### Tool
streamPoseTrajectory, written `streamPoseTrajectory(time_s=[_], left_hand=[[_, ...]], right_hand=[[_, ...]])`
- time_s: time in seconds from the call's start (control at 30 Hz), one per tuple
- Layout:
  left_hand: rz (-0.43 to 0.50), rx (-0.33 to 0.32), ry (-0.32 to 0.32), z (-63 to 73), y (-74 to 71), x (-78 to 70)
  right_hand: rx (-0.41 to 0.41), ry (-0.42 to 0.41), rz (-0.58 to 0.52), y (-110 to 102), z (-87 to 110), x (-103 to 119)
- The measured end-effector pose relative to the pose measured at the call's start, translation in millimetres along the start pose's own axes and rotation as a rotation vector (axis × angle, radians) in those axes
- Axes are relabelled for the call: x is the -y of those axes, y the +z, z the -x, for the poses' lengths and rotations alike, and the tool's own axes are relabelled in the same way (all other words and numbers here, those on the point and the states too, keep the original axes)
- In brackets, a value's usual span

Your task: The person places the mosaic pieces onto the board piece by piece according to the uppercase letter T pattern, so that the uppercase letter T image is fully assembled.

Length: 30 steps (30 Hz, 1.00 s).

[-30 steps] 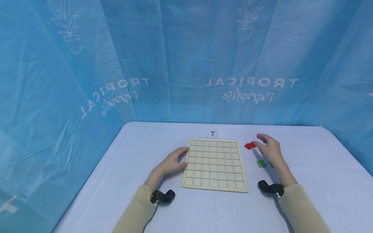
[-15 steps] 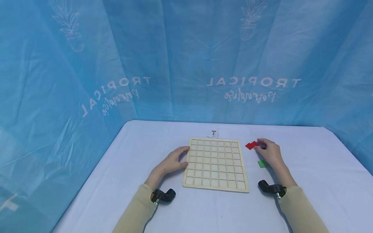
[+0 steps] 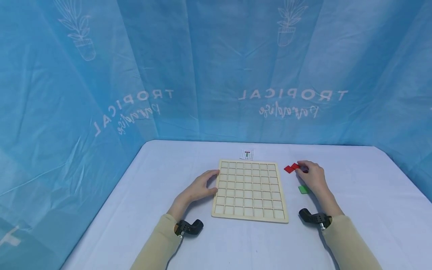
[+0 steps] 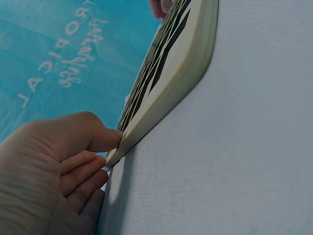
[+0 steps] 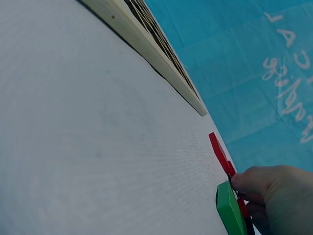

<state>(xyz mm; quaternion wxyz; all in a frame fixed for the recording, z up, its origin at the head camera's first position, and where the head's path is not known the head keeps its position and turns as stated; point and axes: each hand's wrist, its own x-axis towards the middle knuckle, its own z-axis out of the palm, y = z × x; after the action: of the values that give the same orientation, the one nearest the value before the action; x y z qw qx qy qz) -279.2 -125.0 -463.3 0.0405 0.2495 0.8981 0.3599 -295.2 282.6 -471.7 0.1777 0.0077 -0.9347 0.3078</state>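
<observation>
My left hand (image 3: 199,186) rests at the left edge of a pale wooden grid board (image 3: 249,191), with thumb and fingers spread. In the left wrist view the thumb lies against the board's rim (image 4: 161,105) and the other fingers extend below it. My right hand (image 3: 314,177) is low over the table to the right of the board, pinching a red square tile, mostly hidden, between thumb and fingers. Two more red tiles (image 3: 288,169) lie corner to corner just left of its fingertips. A green tile (image 3: 303,189) sits below the hand; the right wrist view shows its green side (image 5: 229,209) close up.
A small printed grid card (image 3: 247,154) with a red and green T shape lies behind the board. White cloth (image 3: 263,243) covers the table. Blue printed curtains (image 3: 216,67) hang behind and to the left. Each wrist wears a black camera mount (image 3: 189,227).
My right hand has lowered and drawn its fingertips together over a red tile. It now covers the second green tile seen earlier. The left hand and the board have stayed put.
</observation>
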Motion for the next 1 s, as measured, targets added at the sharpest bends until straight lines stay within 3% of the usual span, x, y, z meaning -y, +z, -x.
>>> streamPoseTrajectory(time_s=[0.3, 0.57, 0.83, 1.0], left_hand=[[0.002, 0.002, -0.015, -0.7, 1.7, 0.7], [-0.007, 0.006, -0.027, -1.0, 1.6, -0.3], [-0.008, 0.005, -0.021, 0.1, 0.8, -0.4], [-0.012, 0.001, -0.029, -0.8, 1.6, 0.5]], right_hand=[[0.008, 0.069, -0.085, -7, 0.2, 11], [0.044, 0.071, -0.186, -15, -5.1, 33], [0.023, -0.050, -0.225, 0, -18.1, 37], [0.059, -0.084, -0.280, -1, -16.1, 64]])
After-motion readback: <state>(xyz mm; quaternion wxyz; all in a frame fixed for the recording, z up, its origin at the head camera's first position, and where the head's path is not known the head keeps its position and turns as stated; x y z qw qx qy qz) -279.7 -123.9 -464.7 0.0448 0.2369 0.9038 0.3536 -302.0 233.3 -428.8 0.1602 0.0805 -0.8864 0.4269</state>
